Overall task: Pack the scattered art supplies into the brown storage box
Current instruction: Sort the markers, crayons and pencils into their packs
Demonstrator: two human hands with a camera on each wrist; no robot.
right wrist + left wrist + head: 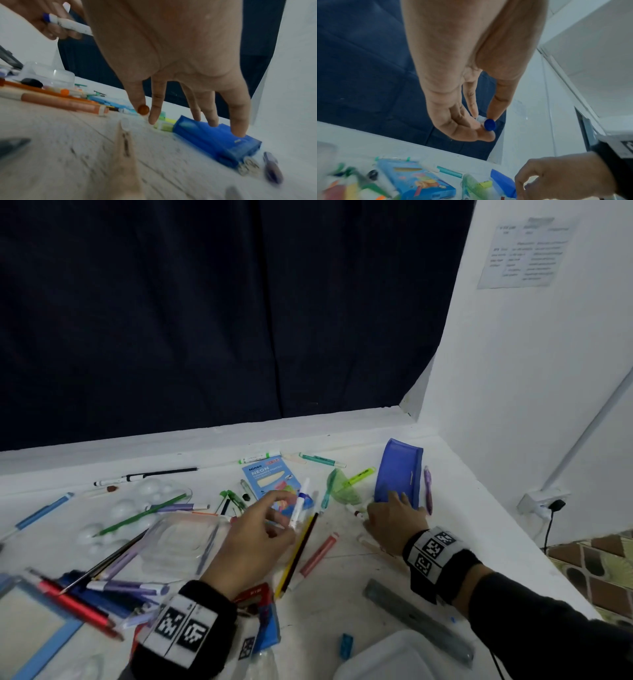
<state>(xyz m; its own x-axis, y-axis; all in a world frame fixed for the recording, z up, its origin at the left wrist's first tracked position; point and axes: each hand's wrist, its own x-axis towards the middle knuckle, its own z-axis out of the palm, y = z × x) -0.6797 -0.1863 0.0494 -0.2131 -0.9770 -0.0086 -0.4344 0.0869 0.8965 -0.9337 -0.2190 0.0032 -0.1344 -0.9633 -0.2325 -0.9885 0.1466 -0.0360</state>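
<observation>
My left hand (284, 518) hovers over the middle of the white table (346, 587) and pinches a white marker with a blue cap (298, 506), held nearly upright. The left wrist view shows that blue cap (490, 124) end-on between the thumb and fingers of the left hand (485, 124). My right hand (394, 508) reaches out with straight fingers, and its fingertips (237, 133) touch a blue pencil case (214, 142) by the right wall. A brown marker end (143, 109) shows between thumb and index finger. No brown box is in view.
Pens, pencils and markers lie scattered across the table. A blue neon pencil box (270, 477) and a green protractor (342, 487) sit near the back ledge. There is a clear plastic tray (181, 542) at the left, a grey ruler (418, 621) and a white container (387, 659) in front.
</observation>
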